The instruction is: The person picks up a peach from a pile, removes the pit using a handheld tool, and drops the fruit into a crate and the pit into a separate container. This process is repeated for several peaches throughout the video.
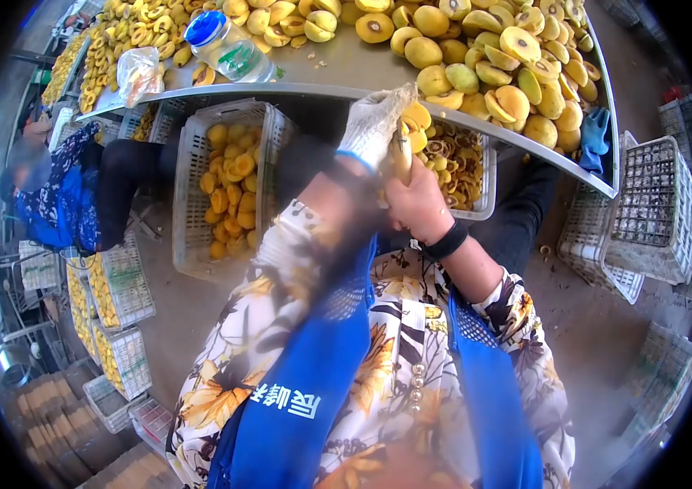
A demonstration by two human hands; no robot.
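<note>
My left hand [372, 124], in a white knit glove, is closed around a yellow fruit [416, 116] just below the edge of the metal table [338, 75]. My bare right hand [416, 202], with a black band at the wrist, grips the handle of a small tool [400, 159] whose tip points up into the fruit. Both hands meet in front of my chest, above a white crate [486, 189] that holds brownish fruit cores. Whole and halved yellow fruits [493, 65] are heaped on the table right behind the hands.
A plastic bottle with a blue cap [227, 45] and a plastic bag [139, 73] lie on the table at left. A white crate of yellow fruit halves [232, 183] stands under it. Another person [60, 191] sits at left. Empty crates [652, 208] stack at right; a blue cloth [595, 138] hangs there.
</note>
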